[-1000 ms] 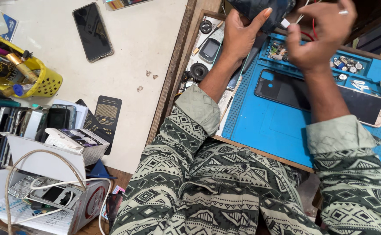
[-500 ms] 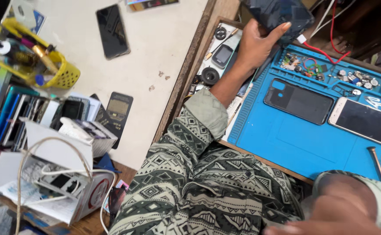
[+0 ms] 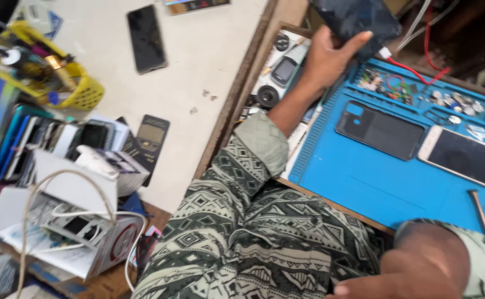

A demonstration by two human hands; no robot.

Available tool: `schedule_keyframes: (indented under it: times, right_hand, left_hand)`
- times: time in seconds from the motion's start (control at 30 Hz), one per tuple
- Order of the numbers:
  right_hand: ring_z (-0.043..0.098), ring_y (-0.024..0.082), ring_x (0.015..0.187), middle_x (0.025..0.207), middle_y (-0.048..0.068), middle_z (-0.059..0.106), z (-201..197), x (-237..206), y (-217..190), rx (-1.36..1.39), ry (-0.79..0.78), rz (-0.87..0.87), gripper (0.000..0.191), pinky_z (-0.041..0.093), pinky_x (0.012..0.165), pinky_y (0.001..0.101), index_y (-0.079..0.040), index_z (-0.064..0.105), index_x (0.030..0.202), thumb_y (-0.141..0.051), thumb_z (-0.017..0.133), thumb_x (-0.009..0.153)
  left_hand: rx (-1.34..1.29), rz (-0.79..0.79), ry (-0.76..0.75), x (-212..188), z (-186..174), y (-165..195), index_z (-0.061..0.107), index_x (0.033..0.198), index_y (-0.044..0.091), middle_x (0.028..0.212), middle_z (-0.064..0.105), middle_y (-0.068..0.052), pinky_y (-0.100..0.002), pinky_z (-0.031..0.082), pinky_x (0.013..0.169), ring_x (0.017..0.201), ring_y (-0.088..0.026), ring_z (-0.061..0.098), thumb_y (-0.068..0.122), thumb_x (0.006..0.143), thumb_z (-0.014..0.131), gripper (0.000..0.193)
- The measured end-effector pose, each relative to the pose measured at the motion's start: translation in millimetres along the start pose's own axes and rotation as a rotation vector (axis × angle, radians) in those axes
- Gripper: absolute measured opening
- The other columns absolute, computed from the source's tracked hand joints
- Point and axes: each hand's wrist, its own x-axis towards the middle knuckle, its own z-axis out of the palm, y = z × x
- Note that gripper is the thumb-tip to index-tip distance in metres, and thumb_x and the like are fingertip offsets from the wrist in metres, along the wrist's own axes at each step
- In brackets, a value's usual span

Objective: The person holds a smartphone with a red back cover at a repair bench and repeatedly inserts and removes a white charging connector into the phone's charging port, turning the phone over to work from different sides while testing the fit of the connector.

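My left hand (image 3: 325, 58) reaches to the top of the view and grips a dark phone (image 3: 358, 19) by its lower edge, above the far end of a blue work mat (image 3: 364, 182). A white plug with red wire (image 3: 414, 65) hangs just right of that phone. On the mat lie a black phone back cover (image 3: 380, 130) and a pale-framed phone with a dark screen (image 3: 464, 158). My right hand (image 3: 375, 285) is pulled in low at the bottom right, near my patterned shirt; only part of it shows and its fingers are not clear.
Small screws and parts (image 3: 447, 102) fill the mat's top compartments. A metal tool (image 3: 479, 213) lies at the mat's right. On the white table sit a black phone (image 3: 146, 39), a yellow basket (image 3: 81, 88), a dark handheld device (image 3: 151, 141), and boxes with cables (image 3: 76, 221).
My right hand left the dark phone and dropped to the bottom right near my body. My left hand still holds the phone. The view shifted slightly.
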Motion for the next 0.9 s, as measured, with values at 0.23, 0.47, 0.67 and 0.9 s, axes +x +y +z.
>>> schedule_keyframes:
  times: [0.23, 0.47, 0.67, 0.9]
  right_hand:
    - [0.066, 0.029, 0.093, 0.100, 0.018, 0.070, -6, -2, -10, 0.003, 0.013, -0.017, 0.024, 0.053, 0.087, 0.0385, 0.004, 0.069, 0.113, -0.016, 0.072, 0.100]
    - [0.066, 0.028, 0.093, 0.101, 0.018, 0.070, -4, -5, -6, -0.026, 0.010, 0.019, 0.024, 0.053, 0.086, 0.0378, 0.005, 0.068, 0.114, -0.016, 0.071, 0.102]
    - [0.066, 0.028, 0.093, 0.103, 0.018, 0.070, -30, -19, -7, -0.192, 0.086, -0.033, 0.025, 0.053, 0.085, 0.0372, 0.005, 0.067, 0.116, -0.016, 0.071, 0.104]
    - [0.067, 0.027, 0.093, 0.104, 0.018, 0.070, -119, -73, 1, -1.506, 0.502, 0.614, 0.025, 0.054, 0.083, 0.0365, 0.006, 0.067, 0.117, -0.016, 0.070, 0.107]
  left_hand:
    - [0.064, -0.024, 0.054, -2, 3, 5, 0.062, 0.110, -0.001, 0.098, 0.076, -0.010, -0.027, 0.061, 0.066, 0.083, -0.013, 0.073, 0.019, 0.088, 0.082, 0.036]
    - [0.119, 0.061, 0.051, 1, 5, -8, 0.064, 0.109, -0.002, 0.101, 0.079, -0.013, -0.030, 0.064, 0.079, 0.089, -0.015, 0.076, 0.024, 0.089, 0.084, 0.039]
    - [0.190, 0.059, 0.117, 10, 24, -10, 0.065, 0.110, -0.002, 0.101, 0.079, -0.012, -0.033, 0.063, 0.080, 0.090, -0.017, 0.076, 0.032, 0.083, 0.086, 0.047]
    - [0.440, 0.029, 0.227, 12, 41, -9, 0.070, 0.115, 0.002, 0.105, 0.078, -0.015, -0.037, 0.061, 0.082, 0.095, -0.024, 0.078, 0.058, 0.075, 0.079, 0.070]
